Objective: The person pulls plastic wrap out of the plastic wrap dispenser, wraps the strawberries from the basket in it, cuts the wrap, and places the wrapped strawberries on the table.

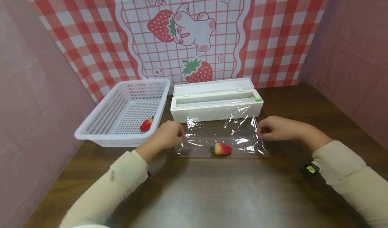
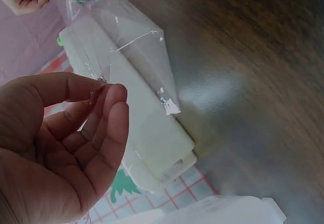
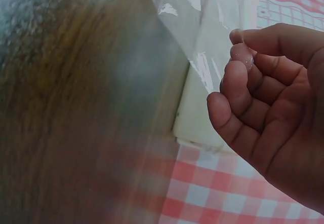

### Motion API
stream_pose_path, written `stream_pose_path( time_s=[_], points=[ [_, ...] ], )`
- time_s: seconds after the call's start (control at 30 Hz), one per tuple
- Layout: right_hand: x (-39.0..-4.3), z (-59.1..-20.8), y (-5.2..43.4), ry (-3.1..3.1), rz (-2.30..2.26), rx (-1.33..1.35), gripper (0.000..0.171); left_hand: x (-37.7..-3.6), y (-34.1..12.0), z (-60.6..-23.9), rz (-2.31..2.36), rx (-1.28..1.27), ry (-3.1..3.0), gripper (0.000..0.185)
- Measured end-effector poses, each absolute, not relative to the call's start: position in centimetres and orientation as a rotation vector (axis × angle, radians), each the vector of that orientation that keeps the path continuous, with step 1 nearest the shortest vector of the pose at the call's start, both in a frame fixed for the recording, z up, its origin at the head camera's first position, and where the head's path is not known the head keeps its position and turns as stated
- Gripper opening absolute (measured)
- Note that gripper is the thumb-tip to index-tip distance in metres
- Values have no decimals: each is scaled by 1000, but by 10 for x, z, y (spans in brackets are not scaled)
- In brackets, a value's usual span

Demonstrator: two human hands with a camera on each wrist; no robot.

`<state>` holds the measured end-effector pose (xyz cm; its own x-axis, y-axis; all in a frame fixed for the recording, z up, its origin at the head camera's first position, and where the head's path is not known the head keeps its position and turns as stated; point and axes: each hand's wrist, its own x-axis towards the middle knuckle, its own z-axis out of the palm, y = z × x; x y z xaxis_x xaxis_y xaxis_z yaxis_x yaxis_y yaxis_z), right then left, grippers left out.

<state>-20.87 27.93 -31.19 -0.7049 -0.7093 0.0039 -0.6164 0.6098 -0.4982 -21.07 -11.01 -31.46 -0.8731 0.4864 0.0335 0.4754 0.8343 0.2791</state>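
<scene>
Both hands pinch the clear wrap. Left hand (image 1: 168,133) holds the left edge of the wrap (image 1: 221,133) between thumb and fingertip, and the left wrist view shows the thin film caught right at the fingertips (image 2: 104,89). Right hand (image 1: 274,127) pinches the right edge the same way, with its fingers (image 3: 238,62) curled in on the film.

Now from big to small. A brown worktop (image 1: 212,191) carries it all. Behind it hangs a red and white checked cloth (image 1: 100,36) with a bear and strawberries on it. A white basket (image 1: 100,133) sits on the left, just beside a long white wrap box (image 1: 212,110) with its lid open. The wrap runs from the box toward the person and lies spread on the worktop between the two hands. One strawberry (image 1: 221,149) rests on the near part of the wrap. Another strawberry in the basket (image 1: 146,124) lies near the front wall.

What could go wrong? The wrap is thin and sticky, so it may fold and stick to itself if one hand pulls harder. It may slip out, since each grip is only a tiny pinch. The strawberry on the wrap could roll off if the wrap gets tugged or lifted crooked.
</scene>
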Motion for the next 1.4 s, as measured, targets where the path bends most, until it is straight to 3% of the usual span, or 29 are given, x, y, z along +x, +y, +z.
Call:
stream_pose_path(
  time_s=[0.23, 0.53, 0.93, 1.4],
  points=[
    [-217, -319, 274, 2614, -647, -1056, 13, -216, -103, -321, 301, 686, 2953, 9],
    [-220, -327, 268, 2563, -535, -1054, 15, -220, -100, -333, 170, 772, 2912, 20],
    [-217, -329, 268, 2616, -395, -1013, 22, -222, -100, -335, 139, 771, 2901, 23],
    [-214, -327, 293, 2643, -383, -889, 24, -221, -108, -329, 137, 966, 2853, 18]
  ],
)
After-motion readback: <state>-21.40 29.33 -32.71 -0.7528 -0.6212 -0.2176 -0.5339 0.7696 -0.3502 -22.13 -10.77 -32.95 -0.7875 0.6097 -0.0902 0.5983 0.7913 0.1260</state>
